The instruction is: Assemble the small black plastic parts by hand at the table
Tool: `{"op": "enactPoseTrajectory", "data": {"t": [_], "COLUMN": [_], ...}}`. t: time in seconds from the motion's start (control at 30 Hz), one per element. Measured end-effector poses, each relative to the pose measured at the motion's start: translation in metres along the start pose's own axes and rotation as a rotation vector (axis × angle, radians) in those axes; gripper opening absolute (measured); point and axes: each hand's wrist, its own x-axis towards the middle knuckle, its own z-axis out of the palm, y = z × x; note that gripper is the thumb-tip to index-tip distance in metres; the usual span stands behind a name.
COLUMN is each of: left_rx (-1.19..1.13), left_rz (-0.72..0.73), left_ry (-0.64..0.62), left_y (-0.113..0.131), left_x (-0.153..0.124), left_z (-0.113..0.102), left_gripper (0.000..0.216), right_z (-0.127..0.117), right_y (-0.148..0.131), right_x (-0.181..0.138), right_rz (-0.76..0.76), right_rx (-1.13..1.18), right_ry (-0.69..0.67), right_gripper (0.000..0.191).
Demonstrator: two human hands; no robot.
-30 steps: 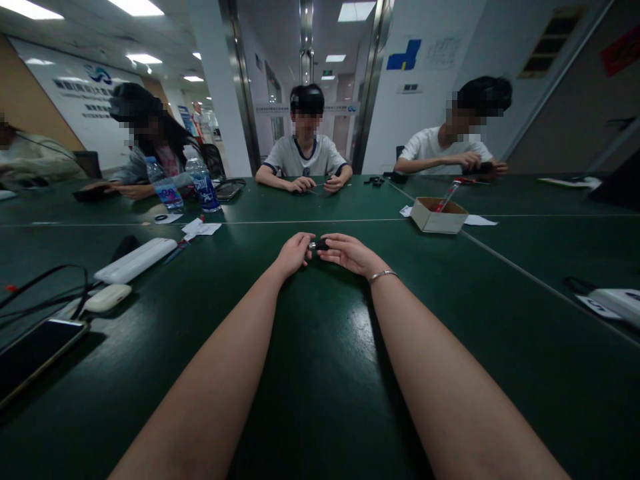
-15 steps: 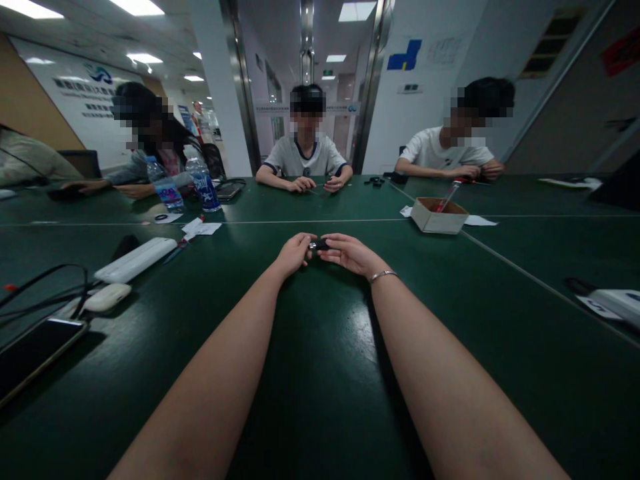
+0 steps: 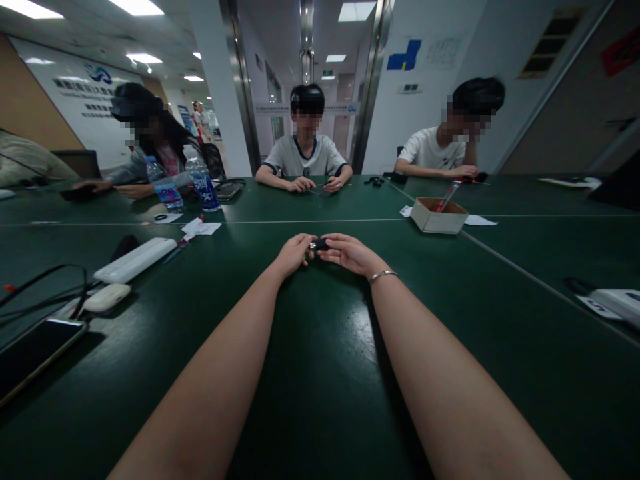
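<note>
A small black USB stick [image 3: 321, 245] with a silver end is held level between my two hands, just above the green table [image 3: 320, 320]. My right hand [image 3: 347, 253] pinches its black body between thumb and fingers, and a metal bangle circles that wrist. At the silver end, the fingertips of my left hand [image 3: 295, 255] are closed on the stick. Fingers cover part of it, so its full shape does not show.
To my left lie a phone [image 3: 37, 353], a white power bank [image 3: 135, 260], a white oval object [image 3: 107, 298] and black cables. Two water bottles [image 3: 203, 183] stand farther back. A small cardboard box [image 3: 437, 217] sits at right. Several people sit around the table.
My hands and the USB stick stay almost still. The person at far right has raised one hand towards the head; the other stays low at the table.
</note>
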Motion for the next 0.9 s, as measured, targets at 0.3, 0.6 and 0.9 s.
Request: {"op": "enactPoseTrajectory", "data": {"t": [0.3, 0.6, 0.9], "left_rx": [0.012, 0.014, 0.041], "left_rz": [0.004, 0.004, -0.008], "left_ry": [-0.019, -0.014, 0.011], "left_y": [-0.0011, 0.001, 0.0014], "left_x": [-0.0002, -0.0022, -0.0016], "left_z": [-0.0007, -0.0002, 0.0007], "left_gripper": [0.026, 0.023, 0.022], "right_z": [0.0, 0.0026, -0.0016], "right_y": [-0.0002, -0.0008, 0.0009], "right_x": [-0.0001, -0.0013, 0.0011], "right_rz": [0.001, -0.001, 0.003], "right_rx": [-0.001, -0.013, 0.004], "right_ry": [-0.008, 0.002, -0.023], "right_gripper": [0.017, 0.017, 0.016]}}
